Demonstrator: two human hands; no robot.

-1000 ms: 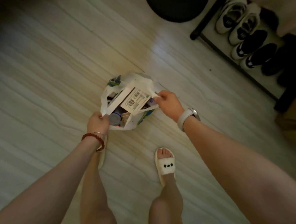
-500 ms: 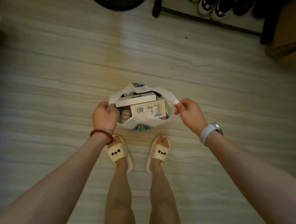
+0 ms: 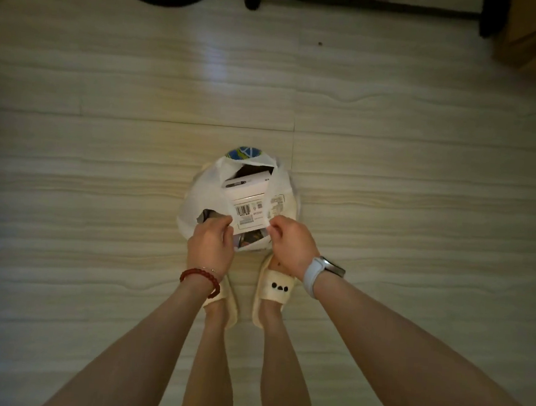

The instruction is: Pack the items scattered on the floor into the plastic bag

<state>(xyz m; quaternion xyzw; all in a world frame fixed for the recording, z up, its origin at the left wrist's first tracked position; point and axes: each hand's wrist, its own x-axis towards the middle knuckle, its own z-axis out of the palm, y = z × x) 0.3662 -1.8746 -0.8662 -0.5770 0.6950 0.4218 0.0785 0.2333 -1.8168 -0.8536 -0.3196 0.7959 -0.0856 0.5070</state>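
Plastic bag [image 3: 197, 198]: white, on the floor [image 3: 104, 159] just ahead of your slippers [image 3: 275, 287]. Contents: a white box [image 3: 248, 198] with a barcode label, other items beneath it. Your left hand [image 3: 211, 246] pinches the bag's left handle; your right hand [image 3: 289, 242] pinches the right handle. Both hands sit close together above the opening.
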